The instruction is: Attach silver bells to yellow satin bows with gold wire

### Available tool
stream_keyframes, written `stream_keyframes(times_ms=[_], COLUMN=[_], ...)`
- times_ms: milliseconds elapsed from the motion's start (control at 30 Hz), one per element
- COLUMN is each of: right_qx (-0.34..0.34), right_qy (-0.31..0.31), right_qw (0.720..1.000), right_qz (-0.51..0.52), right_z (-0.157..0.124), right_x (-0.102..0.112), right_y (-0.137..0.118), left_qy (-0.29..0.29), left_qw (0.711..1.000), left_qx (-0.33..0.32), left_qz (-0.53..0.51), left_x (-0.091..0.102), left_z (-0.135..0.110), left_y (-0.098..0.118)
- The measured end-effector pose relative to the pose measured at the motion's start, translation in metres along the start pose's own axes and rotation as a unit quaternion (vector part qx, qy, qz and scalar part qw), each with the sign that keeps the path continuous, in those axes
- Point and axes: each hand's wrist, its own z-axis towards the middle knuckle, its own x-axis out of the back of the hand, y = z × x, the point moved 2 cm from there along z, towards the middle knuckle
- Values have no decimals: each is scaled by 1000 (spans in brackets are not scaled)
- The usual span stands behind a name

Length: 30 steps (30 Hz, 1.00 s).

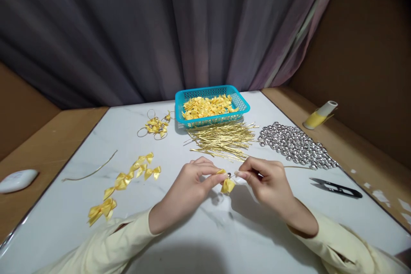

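Observation:
My left hand [195, 180] pinches a yellow ribbon bow [227, 185] between thumb and fingertips, above the middle of the table. A small silver bead [229, 175] sits at the bow's centre. Close to the bow's right side, the thumb and forefinger of my right hand [268, 182] are pressed together on what looks like a thin gold cord. Beyond the right hand, a length of gold cord [297, 167] stretches toward the beads. Several loose yellow bows [122, 180] lie to the left of my left hand. The fingertips hide part of the bow and cord.
Behind my hands stands a blue basket [180, 109] of yellow bows, with gold cords [224, 137] heaped before it. Silver beads [295, 143] and black thread snips [337, 188] lie right. Beaded bows with loops [156, 127], a single cord [93, 172] and a white object [18, 180] are left.

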Motion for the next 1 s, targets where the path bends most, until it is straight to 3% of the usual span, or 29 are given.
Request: stream_keyframes(times_ms=[267, 767, 1000], right_qx=[25, 67, 34], right_qy=[7, 40, -21], right_qw=[999, 997, 999], right_qz=[-27, -26, 15], right_z=[2, -10, -9], right_x=[2, -12, -15], right_y=[2, 1, 2], left_qy=[-20, 42, 10], left_qw=[997, 995, 997], left_qx=[73, -4, -2], left_qz=[-11, 92, 78], left_x=[4, -3, 1], left_z=[2, -4, -1], left_y=[1, 2, 7])
